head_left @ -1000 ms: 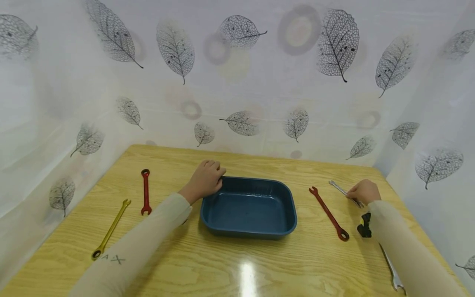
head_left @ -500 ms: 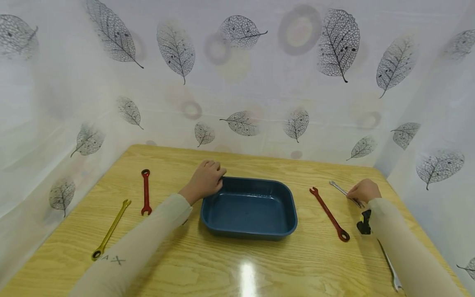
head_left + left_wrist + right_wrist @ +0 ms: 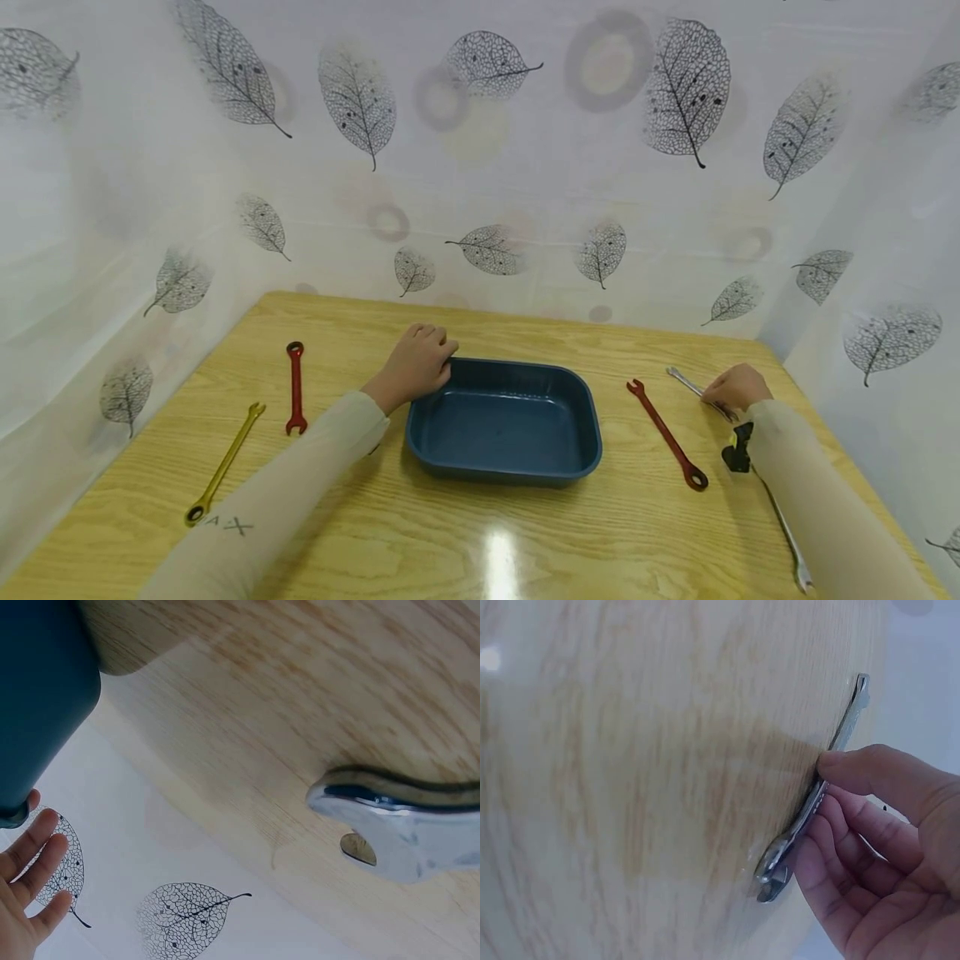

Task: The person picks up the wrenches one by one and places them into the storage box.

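A deep blue rectangular tray (image 3: 502,477) stands mid-table. My left hand (image 3: 416,362) holds its back left corner, fingers over the rim; in the left wrist view the fingers (image 3: 36,855) reach the rim of the tray (image 3: 45,697). On the right, my right hand (image 3: 738,387) pinches the middle of a silver wrench (image 3: 682,381). In the right wrist view, thumb and fingers of my right hand (image 3: 885,832) are on either side of the wrench (image 3: 844,735), which lies close against the tabletop. Part of its shaft is hidden by the hand.
Red wrenches (image 3: 296,387) lie left and right of the tray. A yellow wrench (image 3: 225,462) is at far left. Another silver wrench (image 3: 783,533) is partly under my right forearm. A chrome wrench end (image 3: 375,817) shows near my left wrist. Leaf-print cloth (image 3: 487,183) encloses the table's back and sides.
Both hands keep their places on the tray and the wrench. The black piece at my right wrist has shifted slightly upward along with the sleeve.
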The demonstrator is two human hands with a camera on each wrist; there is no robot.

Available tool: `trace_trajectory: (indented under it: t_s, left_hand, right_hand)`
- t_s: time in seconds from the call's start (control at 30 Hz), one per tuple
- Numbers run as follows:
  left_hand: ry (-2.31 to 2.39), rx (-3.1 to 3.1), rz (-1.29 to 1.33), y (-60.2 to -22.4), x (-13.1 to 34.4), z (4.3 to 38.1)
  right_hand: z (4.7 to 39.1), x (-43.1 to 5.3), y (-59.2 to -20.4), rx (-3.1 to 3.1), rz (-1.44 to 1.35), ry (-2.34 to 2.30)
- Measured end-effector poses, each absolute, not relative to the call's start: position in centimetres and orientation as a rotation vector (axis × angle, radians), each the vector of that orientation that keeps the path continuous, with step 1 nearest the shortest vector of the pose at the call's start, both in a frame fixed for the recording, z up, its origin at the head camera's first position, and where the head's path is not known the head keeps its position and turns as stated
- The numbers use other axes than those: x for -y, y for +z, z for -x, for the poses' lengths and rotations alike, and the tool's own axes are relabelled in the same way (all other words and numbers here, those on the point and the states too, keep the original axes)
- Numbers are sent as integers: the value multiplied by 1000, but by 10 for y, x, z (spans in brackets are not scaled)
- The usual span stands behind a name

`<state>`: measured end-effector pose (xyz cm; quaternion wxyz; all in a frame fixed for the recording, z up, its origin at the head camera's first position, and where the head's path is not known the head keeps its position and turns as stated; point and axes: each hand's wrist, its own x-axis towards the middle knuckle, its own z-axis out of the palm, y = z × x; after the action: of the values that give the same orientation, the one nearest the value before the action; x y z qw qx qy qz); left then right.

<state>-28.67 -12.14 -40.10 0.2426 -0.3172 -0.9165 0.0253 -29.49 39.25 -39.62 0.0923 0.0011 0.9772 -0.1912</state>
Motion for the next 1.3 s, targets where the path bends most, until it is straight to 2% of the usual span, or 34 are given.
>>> trace_trajectory:
  t_s: [1.3]
  left_hand:
    - [73, 2509, 869, -400, 121, 285]
  right_hand:
    - [295, -395, -394, -2826, 60, -573]
